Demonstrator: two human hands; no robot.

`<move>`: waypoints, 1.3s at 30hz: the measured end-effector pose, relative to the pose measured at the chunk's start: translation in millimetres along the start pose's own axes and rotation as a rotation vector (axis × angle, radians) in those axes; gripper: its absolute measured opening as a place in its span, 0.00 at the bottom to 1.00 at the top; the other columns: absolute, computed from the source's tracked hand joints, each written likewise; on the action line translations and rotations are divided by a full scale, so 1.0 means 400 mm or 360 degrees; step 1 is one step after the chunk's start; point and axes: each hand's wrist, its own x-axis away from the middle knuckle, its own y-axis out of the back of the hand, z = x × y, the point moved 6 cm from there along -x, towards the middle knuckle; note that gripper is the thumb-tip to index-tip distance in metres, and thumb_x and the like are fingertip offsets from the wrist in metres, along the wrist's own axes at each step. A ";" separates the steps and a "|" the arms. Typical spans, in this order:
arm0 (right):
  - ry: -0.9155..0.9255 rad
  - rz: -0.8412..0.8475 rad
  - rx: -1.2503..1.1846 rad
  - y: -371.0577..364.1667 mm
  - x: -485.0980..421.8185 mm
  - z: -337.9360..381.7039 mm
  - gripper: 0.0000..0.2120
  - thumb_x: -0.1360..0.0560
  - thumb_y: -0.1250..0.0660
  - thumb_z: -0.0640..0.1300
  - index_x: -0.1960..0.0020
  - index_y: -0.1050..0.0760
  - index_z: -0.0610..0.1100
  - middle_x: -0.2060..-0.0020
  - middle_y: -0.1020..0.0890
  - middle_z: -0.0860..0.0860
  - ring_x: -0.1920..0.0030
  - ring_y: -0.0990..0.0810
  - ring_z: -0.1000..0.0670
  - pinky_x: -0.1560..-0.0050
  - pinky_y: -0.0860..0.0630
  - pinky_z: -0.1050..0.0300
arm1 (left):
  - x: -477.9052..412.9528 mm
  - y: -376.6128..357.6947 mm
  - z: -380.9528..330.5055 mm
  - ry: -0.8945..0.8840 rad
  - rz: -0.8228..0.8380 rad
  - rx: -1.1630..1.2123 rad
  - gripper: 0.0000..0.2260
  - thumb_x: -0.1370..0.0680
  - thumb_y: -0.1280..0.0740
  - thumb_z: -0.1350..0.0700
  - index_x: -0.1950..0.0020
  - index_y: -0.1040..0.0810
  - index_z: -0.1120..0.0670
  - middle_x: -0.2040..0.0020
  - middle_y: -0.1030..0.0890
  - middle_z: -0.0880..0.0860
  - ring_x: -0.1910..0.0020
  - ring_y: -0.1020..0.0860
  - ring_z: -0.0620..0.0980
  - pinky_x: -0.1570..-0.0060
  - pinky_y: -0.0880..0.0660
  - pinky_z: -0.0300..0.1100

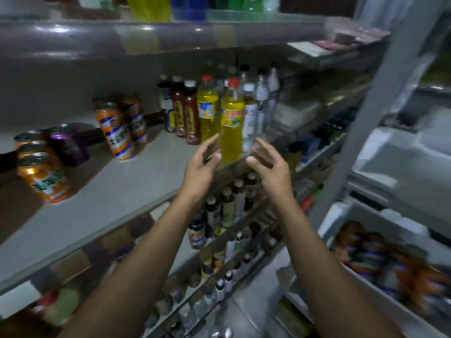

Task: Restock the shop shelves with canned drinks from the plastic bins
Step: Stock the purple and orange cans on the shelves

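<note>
Both of my hands are raised in front of the grey middle shelf (pixel 136 181), and neither holds anything. My left hand (pixel 202 167) has its fingers straight, pointing up toward a yellow bottle (pixel 231 128). My right hand (pixel 268 164) is loosely curved just right of that bottle and apart from it. On the shelf's left stand orange cans with blue stripes (pixel 117 132), a purple can (pixel 68 147) and several orange cans (pixel 41 172). A white plastic bin (pixel 341 215) at lower right holds blurred orange and blue cans (pixel 380 259).
Dark, yellow and clear bottles (pixel 190 113) crowd the right end of the middle shelf. Lower shelves (pixel 227 211) carry rows of small bottles. An upper shelf (pixel 146 35) overhangs. Grey shelving with white bins (pixel 402 154) stands at right.
</note>
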 end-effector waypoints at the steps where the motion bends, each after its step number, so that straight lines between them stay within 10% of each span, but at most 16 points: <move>1: -0.0028 -0.0048 -0.0010 0.051 0.025 -0.012 0.23 0.22 0.29 0.41 0.28 0.27 0.49 0.33 0.21 0.49 0.34 0.23 0.55 0.38 0.23 0.61 | 0.010 -0.046 0.008 -0.0008 0.0060 -0.0021 0.18 0.16 0.36 0.57 0.27 0.28 0.45 0.29 0.24 0.48 0.30 0.26 0.45 0.34 0.28 0.43; 17: -0.0377 -0.0909 0.0152 0.735 0.451 -0.162 0.21 0.23 0.31 0.32 0.32 0.26 0.45 0.48 0.16 0.55 0.51 0.18 0.61 0.51 0.21 0.64 | 0.302 -0.807 0.177 0.0254 0.0863 0.0142 0.15 0.17 0.36 0.65 0.34 0.26 0.48 0.37 0.20 0.50 0.35 0.23 0.52 0.29 0.29 0.57; 32: -0.0691 -0.1286 0.0126 0.986 0.684 -0.364 0.23 0.23 0.28 0.40 0.30 0.26 0.48 0.35 0.20 0.50 0.34 0.22 0.50 0.32 0.25 0.47 | 0.500 -1.042 0.383 0.0644 0.1163 -0.0077 0.17 0.16 0.36 0.61 0.27 0.27 0.53 0.31 0.22 0.54 0.31 0.25 0.52 0.30 0.28 0.54; 39: -0.0831 -0.1330 0.0224 1.047 0.673 -0.393 0.23 0.25 0.28 0.38 0.31 0.23 0.49 0.37 0.19 0.53 0.39 0.21 0.54 0.36 0.23 0.55 | 0.503 -1.139 0.425 0.0665 0.1242 -0.0183 0.18 0.18 0.37 0.61 0.31 0.27 0.43 0.32 0.22 0.52 0.33 0.23 0.51 0.32 0.25 0.53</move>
